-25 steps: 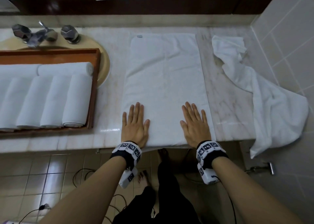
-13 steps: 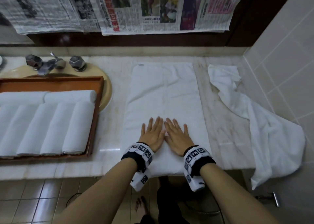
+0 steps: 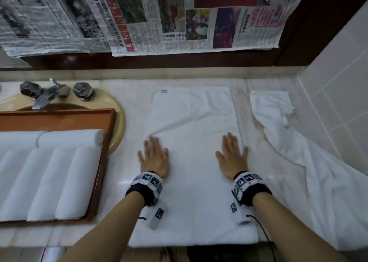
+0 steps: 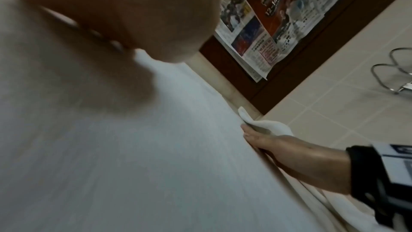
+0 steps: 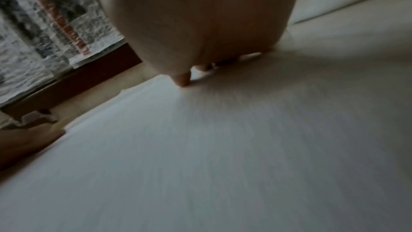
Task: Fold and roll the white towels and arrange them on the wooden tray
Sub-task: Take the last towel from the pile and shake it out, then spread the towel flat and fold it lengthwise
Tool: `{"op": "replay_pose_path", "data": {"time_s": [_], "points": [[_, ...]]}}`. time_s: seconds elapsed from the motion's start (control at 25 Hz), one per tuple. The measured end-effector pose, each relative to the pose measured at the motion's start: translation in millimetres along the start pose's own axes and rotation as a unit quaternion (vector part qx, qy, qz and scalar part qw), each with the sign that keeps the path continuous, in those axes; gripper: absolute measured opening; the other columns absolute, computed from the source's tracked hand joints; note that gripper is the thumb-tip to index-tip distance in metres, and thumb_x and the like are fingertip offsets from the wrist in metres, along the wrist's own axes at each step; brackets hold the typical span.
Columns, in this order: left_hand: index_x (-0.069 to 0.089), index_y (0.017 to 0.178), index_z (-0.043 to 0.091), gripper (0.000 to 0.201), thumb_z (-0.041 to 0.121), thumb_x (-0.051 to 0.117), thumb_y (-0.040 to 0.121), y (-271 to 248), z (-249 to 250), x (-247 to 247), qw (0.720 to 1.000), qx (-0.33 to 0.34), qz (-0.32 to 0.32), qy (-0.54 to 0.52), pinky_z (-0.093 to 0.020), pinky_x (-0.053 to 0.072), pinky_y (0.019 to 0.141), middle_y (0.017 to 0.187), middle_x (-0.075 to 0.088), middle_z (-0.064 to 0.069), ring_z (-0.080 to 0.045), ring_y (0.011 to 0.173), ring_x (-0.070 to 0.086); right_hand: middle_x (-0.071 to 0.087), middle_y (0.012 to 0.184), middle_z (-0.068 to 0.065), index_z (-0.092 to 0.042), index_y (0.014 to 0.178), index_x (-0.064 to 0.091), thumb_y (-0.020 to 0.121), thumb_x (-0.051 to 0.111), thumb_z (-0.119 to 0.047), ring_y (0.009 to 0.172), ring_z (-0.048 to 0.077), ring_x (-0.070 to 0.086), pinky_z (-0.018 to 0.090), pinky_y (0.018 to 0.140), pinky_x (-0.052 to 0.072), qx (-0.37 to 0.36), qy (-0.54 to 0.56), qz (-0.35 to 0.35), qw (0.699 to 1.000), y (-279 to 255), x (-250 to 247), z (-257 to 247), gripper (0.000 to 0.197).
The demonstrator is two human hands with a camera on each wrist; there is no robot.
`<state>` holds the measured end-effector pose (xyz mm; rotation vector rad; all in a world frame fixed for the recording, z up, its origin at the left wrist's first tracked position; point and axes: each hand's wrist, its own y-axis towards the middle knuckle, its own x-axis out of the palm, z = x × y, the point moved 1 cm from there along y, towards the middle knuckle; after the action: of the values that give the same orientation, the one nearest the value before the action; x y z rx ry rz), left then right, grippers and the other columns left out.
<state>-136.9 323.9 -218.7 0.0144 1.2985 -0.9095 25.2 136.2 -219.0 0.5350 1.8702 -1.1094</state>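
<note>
A white towel (image 3: 192,162) lies folded in a long rectangle on the marble counter, running from the back wall to the front edge. My left hand (image 3: 154,156) presses flat on its left side and my right hand (image 3: 233,155) presses flat near its right edge, fingers straight. The wrist views show only the palms on white cloth (image 4: 156,165) (image 5: 223,147). To the left stands the wooden tray (image 3: 103,158), holding several rolled white towels (image 3: 77,182). A second, loose white towel (image 3: 318,162) sprawls on the right and hangs over the counter's front edge.
The tray sits over a beige sink (image 3: 119,122) with a metal faucet (image 3: 45,94) behind it. Newspaper sheets (image 3: 179,17) hang on the back wall. A tiled wall (image 3: 338,82) bounds the counter on the right. Bare marble (image 3: 249,134) separates the two towels.
My hands came together at the towel's middle half a second ago, then slid apart to its left and right sides. The head view has tilted up toward the wall.
</note>
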Motion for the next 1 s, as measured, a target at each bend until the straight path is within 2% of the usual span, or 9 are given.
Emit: {"op": "replay_pose_path", "data": {"time_s": [0.08, 0.2, 0.28, 0.48, 0.6, 0.68, 0.88, 0.92, 1.0], "points": [[-0.016, 0.152, 0.011, 0.065, 0.045, 0.010, 0.103, 11.9, 13.4, -14.5, 0.998, -0.061, 0.001, -0.028, -0.045, -0.014, 0.118, 0.158, -0.025, -0.004, -0.018, 0.146, -0.023, -0.030, 0.157, 0.001, -0.013, 0.151, -0.018, 0.103, 0.020, -0.043, 0.146, 0.017, -0.023, 0.055, 0.114, -0.013, 0.059, 0.010, 0.003, 0.998, 12.8, -19.2, -3.2, 0.069], [-0.012, 0.154, 0.013, 0.060, 0.041, 0.010, 0.104, 19.3, 75.7, -5.3, 0.990, 0.124, -0.051, -0.050, -0.040, -0.012, 0.119, 0.160, -0.020, -0.001, -0.015, 0.147, -0.018, -0.027, 0.158, -0.001, -0.017, 0.153, -0.014, 0.104, 0.027, -0.031, 0.146, 0.018, -0.023, 0.054, 0.117, -0.010, -0.144, -0.026, 0.003, 0.989, 28.0, -20.1, -46.2, 0.065], [-0.008, 0.154, 0.018, 0.056, 0.039, 0.009, 0.105, 35.0, 76.1, -5.9, 0.984, 0.162, -0.070, -0.035, -0.038, -0.012, 0.119, 0.160, -0.018, 0.003, -0.013, 0.147, -0.017, -0.026, 0.158, -0.003, -0.018, 0.154, -0.012, 0.105, 0.025, -0.029, 0.147, 0.017, -0.021, 0.051, 0.118, -0.009, -0.178, -0.035, -0.028, 0.983, 41.5, -20.3, -40.7, 0.062], [-0.013, 0.153, 0.012, 0.062, 0.041, 0.013, 0.104, 66.6, 52.2, -35.4, 0.987, -0.130, 0.018, -0.091, -0.041, -0.011, 0.119, 0.159, -0.024, -0.003, -0.019, 0.147, -0.019, -0.027, 0.158, 0.005, -0.009, 0.152, -0.015, 0.104, 0.019, -0.037, 0.147, 0.020, -0.020, 0.056, 0.116, -0.007, 0.074, 0.009, -0.013, 0.997, 70.5, -45.2, -24.2, 0.065], [-0.008, 0.154, 0.013, 0.059, 0.039, 0.011, 0.105, 64.7, 105.8, -22.3, 0.990, 0.078, -0.016, -0.113, -0.038, -0.011, 0.117, 0.160, -0.019, -0.002, -0.018, 0.148, -0.016, -0.020, 0.160, 0.000, -0.016, 0.154, -0.011, 0.104, 0.023, -0.032, 0.148, 0.020, -0.016, 0.055, 0.117, -0.005, -0.115, -0.006, -0.017, 0.993, 77.0, -38.5, -69.7, 0.062], [-0.005, 0.155, 0.019, 0.055, 0.037, 0.009, 0.105, 73.6, 101.7, -19.0, 0.981, 0.172, -0.060, -0.065, -0.037, -0.011, 0.117, 0.161, -0.016, 0.002, -0.015, 0.148, -0.015, -0.020, 0.160, -0.004, -0.019, 0.154, -0.010, 0.105, 0.024, -0.031, 0.148, 0.018, -0.016, 0.053, 0.118, -0.005, -0.162, -0.029, -0.027, 0.986, 84.8, -39.7, -59.7, 0.061], [-0.013, 0.153, 0.014, 0.064, 0.046, 0.010, 0.103, 105.5, 59.7, -45.2, 0.987, -0.123, 0.036, -0.097, -0.043, -0.014, 0.118, 0.159, -0.023, -0.002, -0.017, 0.146, -0.021, -0.027, 0.158, 0.005, -0.009, 0.152, -0.014, 0.102, 0.020, -0.046, 0.146, 0.021, -0.023, 0.054, 0.115, -0.012, 0.081, -0.002, -0.001, 0.997, 101.4, -58.5, -19.9, 0.071], [-0.013, 0.153, 0.011, 0.065, 0.046, 0.011, 0.103, 103.5, 76.6, -46.1, 0.986, -0.119, 0.030, -0.111, -0.043, -0.013, 0.118, 0.160, -0.022, -0.004, -0.018, 0.147, -0.020, -0.027, 0.158, 0.005, -0.009, 0.152, -0.013, 0.102, 0.021, -0.047, 0.146, 0.022, -0.023, 0.054, 0.115, -0.013, 0.058, -0.001, 0.005, 0.998, 103.5, -58.7, -34.2, 0.072], [-0.010, 0.154, 0.015, 0.061, 0.043, 0.009, 0.104, 100.5, 116.4, -33.7, 0.995, 0.038, -0.006, -0.089, -0.042, -0.015, 0.117, 0.159, -0.020, -0.001, -0.018, 0.147, -0.019, -0.025, 0.159, 0.000, -0.017, 0.154, -0.012, 0.103, 0.023, -0.044, 0.146, 0.021, -0.023, 0.053, 0.115, -0.013, -0.086, -0.021, 0.002, 0.996, 111.1, -53.8, -63.7, 0.068]]}}
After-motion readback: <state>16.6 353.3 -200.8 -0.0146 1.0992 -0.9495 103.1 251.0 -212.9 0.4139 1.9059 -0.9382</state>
